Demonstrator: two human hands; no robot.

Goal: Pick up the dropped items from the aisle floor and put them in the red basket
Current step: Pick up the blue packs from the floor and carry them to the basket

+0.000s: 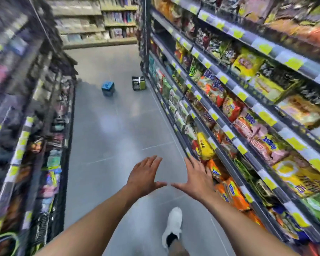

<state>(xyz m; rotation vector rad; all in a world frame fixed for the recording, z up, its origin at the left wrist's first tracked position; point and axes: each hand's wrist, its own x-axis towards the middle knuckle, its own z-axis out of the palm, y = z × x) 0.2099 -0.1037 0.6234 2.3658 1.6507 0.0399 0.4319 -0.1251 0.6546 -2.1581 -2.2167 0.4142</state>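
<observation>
Ahead, my left hand [145, 177] and right hand [196, 179] stretch out flat, fingers [151, 161] released, holding nothing; a blue box [108, 88] and a green-black pack [139, 83] sit far down the aisle floor [118, 135].

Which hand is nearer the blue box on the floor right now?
Left. The left hand hangs well short of the blue box, slightly to its right; the right hand is farther right, by the snack shelf.

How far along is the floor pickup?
Nothing looks done: the small blue box and the black-and-green box lie on the grey aisle floor, well ahead. In hand: nothing; left hand and right hand are open and empty. Left: both pickups and drop-offs.
</observation>
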